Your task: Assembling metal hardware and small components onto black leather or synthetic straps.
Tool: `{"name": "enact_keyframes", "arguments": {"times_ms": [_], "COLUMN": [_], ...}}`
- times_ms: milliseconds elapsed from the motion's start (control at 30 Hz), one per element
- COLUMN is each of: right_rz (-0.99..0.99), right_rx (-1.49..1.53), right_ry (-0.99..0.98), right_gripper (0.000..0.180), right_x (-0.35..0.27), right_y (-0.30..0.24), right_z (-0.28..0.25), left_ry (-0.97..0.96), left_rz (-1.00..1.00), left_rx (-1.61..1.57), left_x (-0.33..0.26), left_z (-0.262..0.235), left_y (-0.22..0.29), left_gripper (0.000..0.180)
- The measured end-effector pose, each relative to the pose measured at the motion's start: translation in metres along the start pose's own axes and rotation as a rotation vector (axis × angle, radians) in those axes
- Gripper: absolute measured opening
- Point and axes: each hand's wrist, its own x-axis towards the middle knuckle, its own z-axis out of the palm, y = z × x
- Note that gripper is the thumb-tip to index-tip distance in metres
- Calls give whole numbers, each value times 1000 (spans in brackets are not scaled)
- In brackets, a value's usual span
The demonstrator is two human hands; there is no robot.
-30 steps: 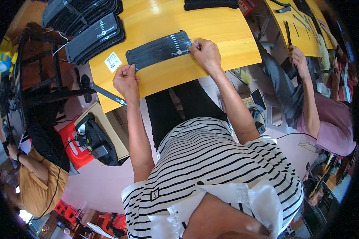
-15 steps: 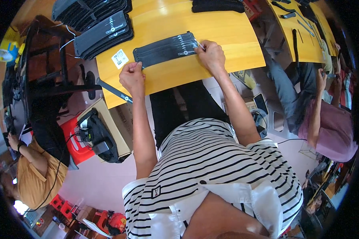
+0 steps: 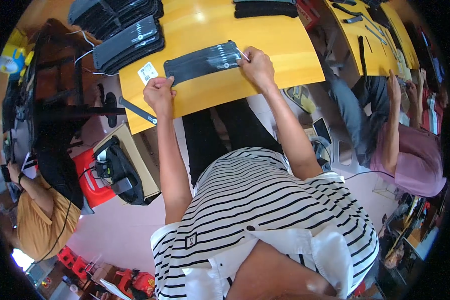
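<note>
A flat black pack (image 3: 197,62) lies on the yellow table in front of me. It looks like several straps side by side, with white print near the right end and a shine like clear plastic. My left hand (image 3: 159,96) pinches its near left corner between thumb and fingers. At the right end, the closed fingers of my right hand (image 3: 258,69) grip the pack's edge, where a thin white strip shows; whether that is plastic film I cannot tell. A white printed label (image 3: 147,73) rests just beyond my left hand. Left of that hand, a single black strap (image 3: 137,110) lies along the table edge.
Stacked black packs (image 3: 130,46) stand at the table's far left, with a larger pile (image 3: 112,17) behind. More black packs (image 3: 265,9) sit at the far edge. An open carton (image 3: 135,160) with a black bag is at lower left. People sit on both sides.
The view has shifted slightly, moving the scene a little left. Both hands stay on the pack's ends; my right fingers now sit closer against its right edge.
</note>
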Motion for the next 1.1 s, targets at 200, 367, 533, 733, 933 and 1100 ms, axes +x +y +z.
{"name": "enact_keyframes", "arguments": {"times_ms": [200, 367, 533, 733, 933, 1100], "right_rz": [-66, -305, -169, -114, -260, -632], "right_rx": [106, 459, 532, 467, 408, 470], "right_ry": [-23, 49, -153, -250, -204, -226], "right_gripper": [12, 11, 5, 3, 11, 33], "right_x": [7, -20, -50, -75, -84, -110], "right_y": [20, 51, 52, 36, 32, -33], "right_z": [11, -10, -12, -6, 1, -6], "left_ry": [-1, 260, 318, -5, -110, -374], "left_rz": [-4, 233, 116, -243, -108, 19], "left_rx": [-48, 26, 111, -87, -227, -335], "left_x": [1, 13, 68, 80, 57, -44], "left_z": [-17, -87, -157, -144, -159, -118], "left_y": [-1, -3, -57, -39, -11, 57], "left_gripper": [7, 13, 38, 27, 10, 18]}}
